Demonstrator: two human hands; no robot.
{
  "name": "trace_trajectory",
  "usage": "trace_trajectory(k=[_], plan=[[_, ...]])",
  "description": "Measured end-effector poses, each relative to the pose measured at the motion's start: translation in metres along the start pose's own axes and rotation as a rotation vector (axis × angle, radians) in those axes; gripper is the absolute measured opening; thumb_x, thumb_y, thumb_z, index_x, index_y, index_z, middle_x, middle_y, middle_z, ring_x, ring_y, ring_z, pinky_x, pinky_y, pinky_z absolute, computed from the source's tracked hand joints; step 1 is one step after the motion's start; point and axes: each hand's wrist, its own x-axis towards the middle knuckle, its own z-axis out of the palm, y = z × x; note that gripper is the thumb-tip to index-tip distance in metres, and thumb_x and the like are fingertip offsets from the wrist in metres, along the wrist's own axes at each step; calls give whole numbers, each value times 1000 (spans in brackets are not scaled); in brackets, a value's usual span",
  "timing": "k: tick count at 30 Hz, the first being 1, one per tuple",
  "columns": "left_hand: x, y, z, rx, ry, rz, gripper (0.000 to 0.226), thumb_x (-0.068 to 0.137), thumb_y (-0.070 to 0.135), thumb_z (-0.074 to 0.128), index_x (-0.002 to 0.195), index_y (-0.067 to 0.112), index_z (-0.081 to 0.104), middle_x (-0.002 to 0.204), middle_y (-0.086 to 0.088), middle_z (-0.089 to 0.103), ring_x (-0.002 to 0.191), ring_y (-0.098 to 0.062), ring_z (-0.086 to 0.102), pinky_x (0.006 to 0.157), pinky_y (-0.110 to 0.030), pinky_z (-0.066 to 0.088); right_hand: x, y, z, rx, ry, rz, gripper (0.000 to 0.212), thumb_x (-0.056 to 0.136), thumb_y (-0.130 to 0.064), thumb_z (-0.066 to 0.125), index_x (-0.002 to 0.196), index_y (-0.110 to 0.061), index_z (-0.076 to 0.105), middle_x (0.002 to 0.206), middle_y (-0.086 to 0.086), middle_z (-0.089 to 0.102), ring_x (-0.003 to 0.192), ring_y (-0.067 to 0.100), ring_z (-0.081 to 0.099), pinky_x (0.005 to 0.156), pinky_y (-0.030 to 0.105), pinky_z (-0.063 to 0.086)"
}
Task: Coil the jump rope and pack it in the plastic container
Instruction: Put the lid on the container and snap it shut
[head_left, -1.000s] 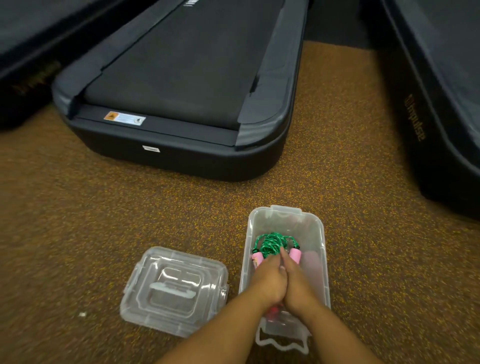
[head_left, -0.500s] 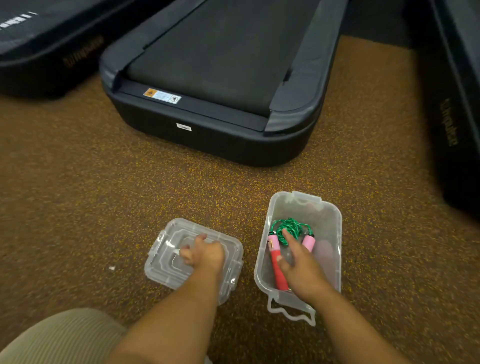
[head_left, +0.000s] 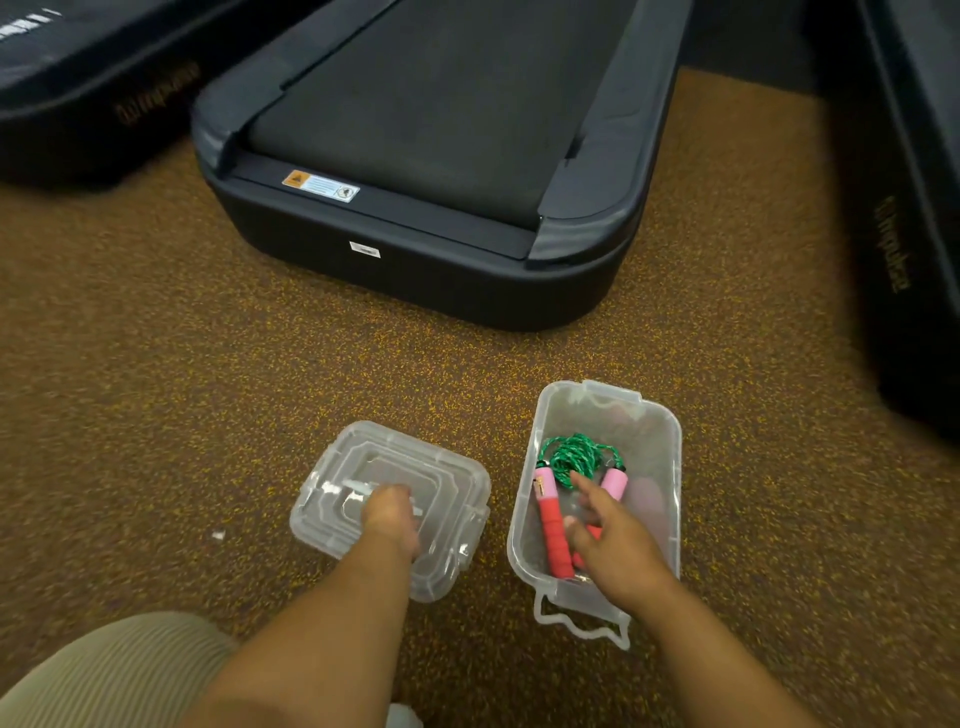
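Head view: jump rope (head_left: 571, 460) lies in container (head_left: 662, 431) under relaxed right hand (head_left: 615, 540); left hand (head_left: 389, 514) grips lid (head_left: 452, 478).

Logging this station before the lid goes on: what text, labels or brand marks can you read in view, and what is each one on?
Orange-and-white warning sticker on the middle treadmill: print too small to read.
Small white tag on that treadmill's end face: unreadable.
Gold lettering on the right treadmill: brand mark, blurred, not legible.
Gold lettering on the left treadmill: blurred, not legible.
Plastic container, lid, jump rope: no text visible.
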Motion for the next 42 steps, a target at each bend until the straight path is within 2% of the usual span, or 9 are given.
trace_trajectory(k=[7,13,15,17,20,25,30,37,42], plan=[[-29,24,22,-47,94,444,47,83,-11,57,111,25,65,116,-15,65,98,-32,66,93,-39,54,-7,-16,-10,107,37,25,45,98,-23,50,141,-34,42,123,-8,52,110,11,51,97,39,48],[-86,22,52,579,-126,896,38,87,2,64,120,20,66,119,2,50,104,-13,51,94,-13,40,-21,-21,-15,362,116,39,44,95,-52,44,138,-46,38,125,-8,53,105,15,53,92,36,45],[-97,10,63,746,-235,1000,39,87,-1,62,122,17,66,122,1,50,103,-12,51,80,4,34,-23,-20,-19,472,156,65,36,96,-51,45,131,-47,40,120,-10,58,96,13,59,76,34,53],[-105,-5,74,915,-307,1051,43,88,-2,58,125,18,64,130,-1,49,105,-15,55,85,-2,40,-25,-16,-25,463,218,82,32,95,-42,53,125,-42,45,111,-11,62,92,6,61,65,27,52],[-114,-28,88,1131,-361,1058,45,91,-1,52,132,20,59,139,2,43,120,-24,53,100,-24,41,-29,-6,-33,368,297,132,22,92,-28,61,112,-30,52,96,-7,65,84,11,63,61,26,48],[-111,-56,100,1254,-541,965,50,93,1,49,141,16,45,122,5,44,102,-18,55,92,-25,47,-27,19,-39,214,376,265,28,92,-27,60,119,-18,58,104,5,65,88,22,62,73,31,49],[-105,-63,96,1394,-685,970,66,97,22,52,153,31,18,156,0,26,141,-21,29,114,-34,27,-23,38,-36,150,375,344,32,96,-28,52,126,-16,56,116,12,59,97,27,57,77,32,47],[-69,-45,88,1379,-258,973,61,95,9,44,151,20,23,156,-2,27,141,-25,26,115,-41,28,-16,38,-36,81,396,432,44,98,-33,48,139,-16,46,134,16,45,120,35,49,100,46,44],[-62,-37,89,1464,-314,778,66,95,10,39,153,28,14,137,-11,49,118,-30,53,94,-39,44,-11,44,-35,-47,384,486,44,97,-40,47,134,-17,52,132,15,45,119,33,47,98,42,43]])
